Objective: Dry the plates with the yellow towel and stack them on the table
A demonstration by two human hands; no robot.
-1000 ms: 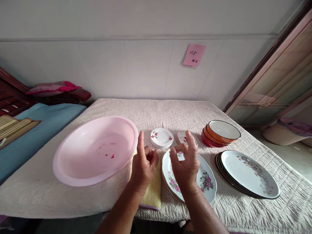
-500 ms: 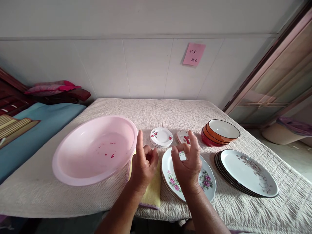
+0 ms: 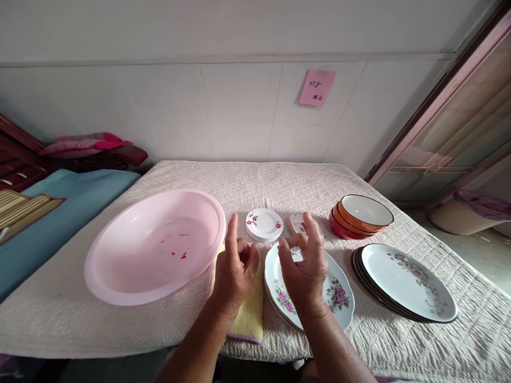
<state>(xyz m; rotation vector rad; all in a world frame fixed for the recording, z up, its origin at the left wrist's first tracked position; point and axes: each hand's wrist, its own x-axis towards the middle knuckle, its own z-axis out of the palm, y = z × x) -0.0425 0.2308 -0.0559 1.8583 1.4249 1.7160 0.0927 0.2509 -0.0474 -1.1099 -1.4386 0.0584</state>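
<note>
My left hand (image 3: 235, 268) is raised over the yellow cloth (image 3: 248, 314), one or more fingers pointing up and the others curled in toward the thumb. Above the stack of flower-patterned plates (image 3: 339, 290) hangs my right hand (image 3: 306, 268), thumb and a bent finger pinched into a ring with other fingers upright. Nothing shows in either hand. Behind them sit a stack of small white plates (image 3: 264, 224) with red flowers and some small dishes (image 3: 296, 224), partly hidden by my right hand.
A large pink basin (image 3: 120, 255) stands on the left, red marks inside. Orange bowls (image 3: 355, 218) are stacked at the right, behind dark-rimmed oval plates (image 3: 403, 282). A pink note (image 3: 317, 88) is stuck on the wall. A bin (image 3: 459, 215) stands beyond the table.
My right hand has shifted slightly to the left, and my left hand a little to the right. Both keep nearly the same finger pose. The dishes and basin have stayed put.
</note>
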